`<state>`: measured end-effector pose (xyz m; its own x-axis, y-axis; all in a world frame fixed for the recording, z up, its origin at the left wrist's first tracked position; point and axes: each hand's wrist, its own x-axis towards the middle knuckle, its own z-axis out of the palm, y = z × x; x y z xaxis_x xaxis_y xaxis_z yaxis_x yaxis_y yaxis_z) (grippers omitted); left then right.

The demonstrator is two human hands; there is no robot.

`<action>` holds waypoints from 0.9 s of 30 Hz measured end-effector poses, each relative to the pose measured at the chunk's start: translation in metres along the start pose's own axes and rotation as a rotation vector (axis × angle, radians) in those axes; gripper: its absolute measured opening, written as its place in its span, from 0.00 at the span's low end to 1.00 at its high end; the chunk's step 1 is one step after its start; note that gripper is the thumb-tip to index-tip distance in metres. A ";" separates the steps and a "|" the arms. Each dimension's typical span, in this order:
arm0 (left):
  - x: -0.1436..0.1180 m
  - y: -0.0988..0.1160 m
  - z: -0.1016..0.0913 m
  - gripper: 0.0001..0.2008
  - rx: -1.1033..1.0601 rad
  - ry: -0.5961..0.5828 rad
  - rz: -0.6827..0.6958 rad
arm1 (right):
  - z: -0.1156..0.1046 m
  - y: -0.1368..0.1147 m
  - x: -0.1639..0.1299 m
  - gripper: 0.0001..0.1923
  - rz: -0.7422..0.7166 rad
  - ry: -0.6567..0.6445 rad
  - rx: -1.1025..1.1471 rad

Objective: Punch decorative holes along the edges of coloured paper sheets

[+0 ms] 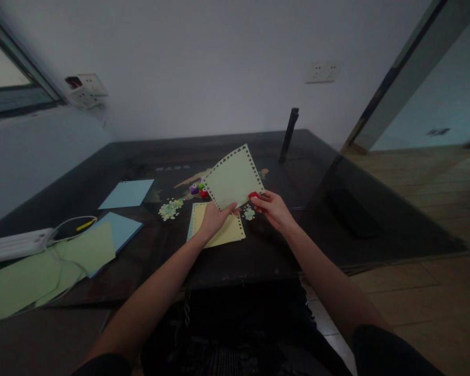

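A pale yellow-green sheet of paper [235, 177], with small shapes punched along its edges, is held up above the table. My left hand [216, 216] is closed on its lower edge. In my right hand [273, 208] is a small red craft punch [254, 195], set at the sheet's lower right edge, fingers wrapped round it. Below lie yellow punched sheets [223, 232], partly covered by my left hand. Several small punches [198, 189] in purple, green and red sit behind the held sheet, partly hidden by it. A little heap of paper cutouts [249, 212] lies under my right hand.
A larger heap of cutouts [171, 209] lies left of the sheets. Blue paper [127, 194], green sheets [55, 271] and a white power strip [18, 245] with a cable are at left. A black upright post [289, 134] stands at the back; a dark flat object [352, 214] lies right.
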<state>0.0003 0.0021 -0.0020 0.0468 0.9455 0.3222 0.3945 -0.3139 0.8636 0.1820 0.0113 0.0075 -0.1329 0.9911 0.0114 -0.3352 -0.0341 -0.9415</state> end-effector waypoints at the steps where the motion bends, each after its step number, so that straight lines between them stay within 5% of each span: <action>1: 0.000 0.000 0.000 0.07 0.006 0.010 0.000 | 0.000 0.000 0.000 0.16 0.007 -0.004 0.003; 27: 0.001 0.003 -0.002 0.07 0.018 0.002 0.001 | -0.004 -0.006 -0.002 0.16 0.016 -0.071 -0.089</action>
<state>0.0002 0.0022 0.0020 0.0455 0.9451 0.3235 0.4112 -0.3128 0.8562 0.1884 0.0098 0.0121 -0.2041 0.9788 0.0172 -0.2487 -0.0348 -0.9680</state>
